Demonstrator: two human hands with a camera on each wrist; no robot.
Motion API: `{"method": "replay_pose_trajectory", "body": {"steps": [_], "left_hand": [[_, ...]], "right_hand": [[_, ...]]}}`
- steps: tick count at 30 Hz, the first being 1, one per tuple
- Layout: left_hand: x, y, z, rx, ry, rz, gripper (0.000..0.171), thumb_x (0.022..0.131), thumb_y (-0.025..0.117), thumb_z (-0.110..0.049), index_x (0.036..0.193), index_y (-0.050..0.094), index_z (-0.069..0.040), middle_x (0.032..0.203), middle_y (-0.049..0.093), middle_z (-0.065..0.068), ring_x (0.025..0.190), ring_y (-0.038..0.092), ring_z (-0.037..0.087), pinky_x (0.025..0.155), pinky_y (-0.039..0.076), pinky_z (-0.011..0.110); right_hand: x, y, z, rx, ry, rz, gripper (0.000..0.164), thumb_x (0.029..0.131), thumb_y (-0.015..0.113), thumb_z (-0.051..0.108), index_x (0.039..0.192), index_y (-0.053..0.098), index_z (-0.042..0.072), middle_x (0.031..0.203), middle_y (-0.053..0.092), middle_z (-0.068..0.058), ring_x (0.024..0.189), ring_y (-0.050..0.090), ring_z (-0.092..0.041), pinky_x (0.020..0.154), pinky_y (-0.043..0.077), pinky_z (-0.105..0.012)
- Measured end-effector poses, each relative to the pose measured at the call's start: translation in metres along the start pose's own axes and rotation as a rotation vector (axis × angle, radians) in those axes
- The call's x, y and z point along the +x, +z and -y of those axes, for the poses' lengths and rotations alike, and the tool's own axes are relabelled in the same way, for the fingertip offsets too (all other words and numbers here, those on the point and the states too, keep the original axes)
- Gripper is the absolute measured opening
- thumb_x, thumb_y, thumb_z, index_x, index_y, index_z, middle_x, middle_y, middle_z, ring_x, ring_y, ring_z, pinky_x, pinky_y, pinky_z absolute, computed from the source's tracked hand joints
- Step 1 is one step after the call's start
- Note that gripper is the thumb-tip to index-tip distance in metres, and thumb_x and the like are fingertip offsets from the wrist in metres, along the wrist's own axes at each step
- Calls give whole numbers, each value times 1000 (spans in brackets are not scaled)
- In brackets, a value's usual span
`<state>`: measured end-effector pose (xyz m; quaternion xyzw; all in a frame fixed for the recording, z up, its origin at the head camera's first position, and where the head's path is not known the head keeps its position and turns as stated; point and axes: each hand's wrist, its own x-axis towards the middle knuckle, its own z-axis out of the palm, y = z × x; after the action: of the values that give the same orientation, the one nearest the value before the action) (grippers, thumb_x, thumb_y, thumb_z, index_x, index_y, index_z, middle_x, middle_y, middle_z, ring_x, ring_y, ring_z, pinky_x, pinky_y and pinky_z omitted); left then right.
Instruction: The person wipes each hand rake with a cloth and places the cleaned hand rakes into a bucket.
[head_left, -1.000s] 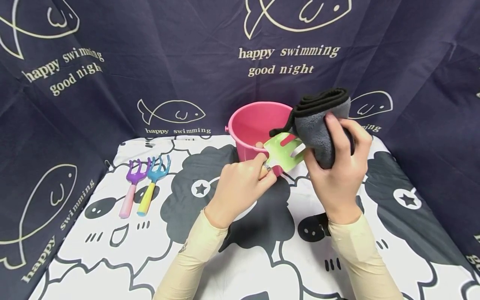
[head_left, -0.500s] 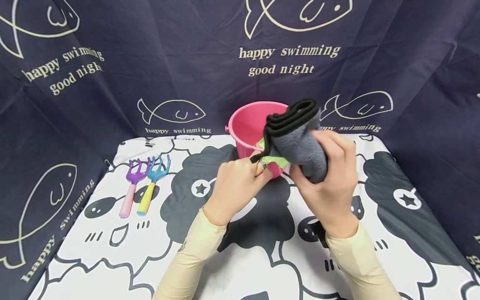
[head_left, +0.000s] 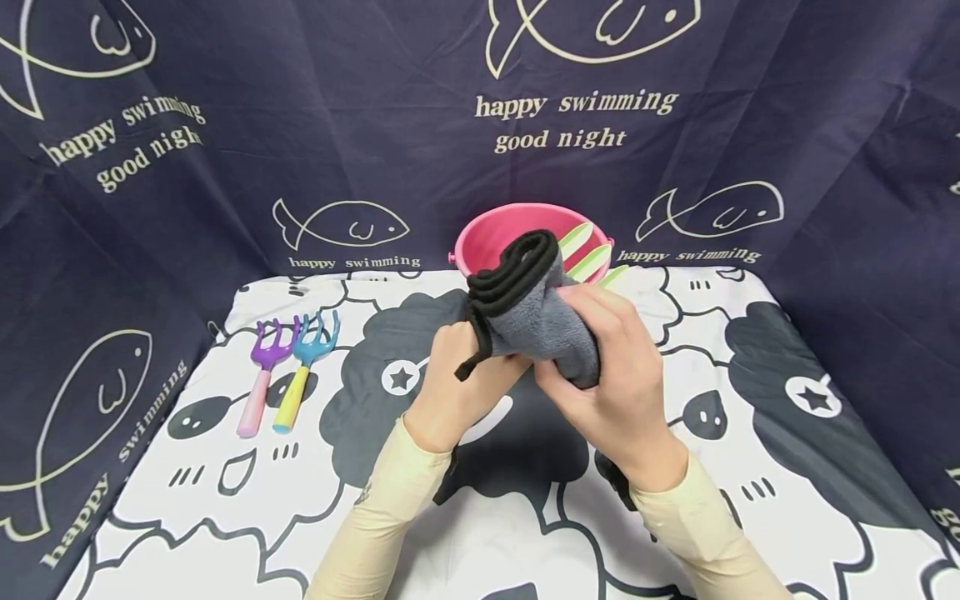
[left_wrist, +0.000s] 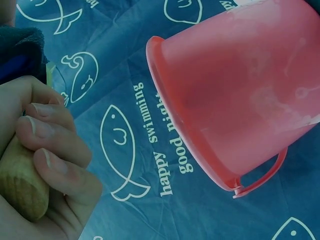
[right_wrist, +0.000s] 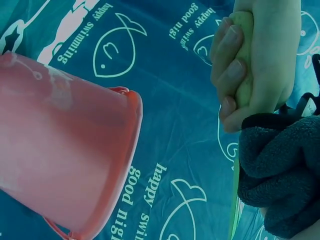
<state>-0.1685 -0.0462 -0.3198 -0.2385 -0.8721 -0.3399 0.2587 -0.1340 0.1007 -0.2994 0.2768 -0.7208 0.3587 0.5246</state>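
My left hand (head_left: 450, 383) grips the wooden handle (left_wrist: 25, 185) of a light green garden fork, whose tines (head_left: 591, 260) point up and right in front of the bucket in the head view. My right hand (head_left: 618, 387) holds a folded grey cloth (head_left: 540, 325) with black edging. The cloth lies across the fork's head close to my left hand and hides the base of the tines. A loose black corner of the cloth hangs over my left knuckles. In the right wrist view the left fingers wrap the handle (right_wrist: 244, 65), right beside the bunched cloth (right_wrist: 280, 165).
Behind the hands a pink bucket (head_left: 487, 237) stands on the sheep-print cloth (head_left: 300, 483). To the left lie two small rakes, a purple one with a pink handle (head_left: 255, 404) and a blue one with a yellow handle (head_left: 292, 398). Dark fish-print fabric (head_left: 360, 125) hangs around.
My right hand has moved left and nearer with the cloth, along the fork from its tines to beside my left hand. The tines now show beyond the cloth. The left hand has shifted slightly.
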Motion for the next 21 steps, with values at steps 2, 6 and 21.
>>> {"method": "replay_pose_trajectory", "body": {"steps": [2,6,21], "left_hand": [[0,0,0,19,19,-5,11,72,72,-17,71,65,-9,50,61,4,47,56,19,46,51,42],[2,0,-1,136,146,-56,11,70,72,-14,62,65,-10,45,59,2,44,57,23,44,52,44],[3,-2,-3,126,196,-112,12,74,74,-18,82,73,-10,52,68,2,48,64,21,44,52,41]], "right_hand": [[0,1,0,-4,-6,6,43,68,66,6,107,63,-11,101,68,-29,98,63,-35,89,49,-43],[2,1,-1,-40,11,41,43,71,66,9,110,63,-10,103,69,-27,103,62,-36,88,46,-52],[-1,4,-6,-224,-63,139,45,81,67,14,125,63,11,120,71,-16,104,51,-42,82,37,-56]]}}
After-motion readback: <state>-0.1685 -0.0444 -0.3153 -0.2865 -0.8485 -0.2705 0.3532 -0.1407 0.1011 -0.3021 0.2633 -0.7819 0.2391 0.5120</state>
